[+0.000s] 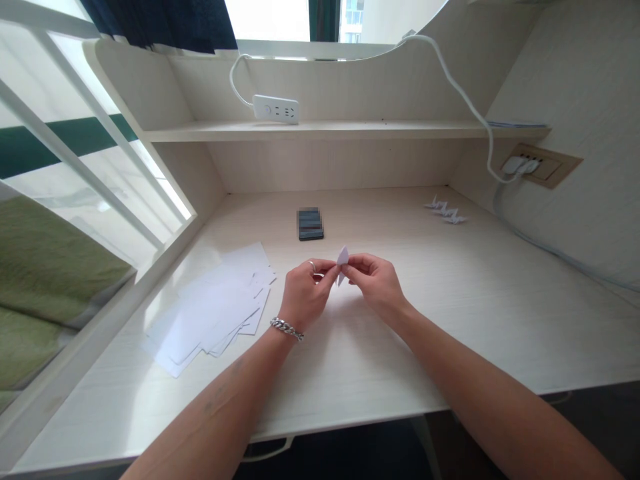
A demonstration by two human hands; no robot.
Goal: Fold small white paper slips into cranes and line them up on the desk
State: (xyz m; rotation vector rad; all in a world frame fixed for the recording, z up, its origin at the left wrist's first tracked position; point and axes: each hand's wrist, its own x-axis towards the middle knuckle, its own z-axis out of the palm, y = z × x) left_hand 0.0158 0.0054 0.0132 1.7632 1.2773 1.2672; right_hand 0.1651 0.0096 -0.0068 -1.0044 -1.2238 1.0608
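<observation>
Between my two hands, just above the desk, is a small piece of folded white paper (343, 255), narrow and pointed at the top and bottom. My left hand (311, 283), with a ring and a chain bracelet, pinches its left side between thumb and forefinger. From the other side, the thumb and fingers of my right hand (374, 275) grip it too. Fingertips hide the middle of the folds. Left of my hands lies a loose stack of white paper sheets (220, 300). Several small folded paper cranes (447, 211) stand in a row at the back right.
A dark phone-like object (310, 223), partly blurred, lies behind my hands on the desk (450, 300). On the shelf (350, 131) rests a white power strip (276, 109). Its cord (465, 100) runs to a wall socket (543, 165). White rails (85, 100) border the left side.
</observation>
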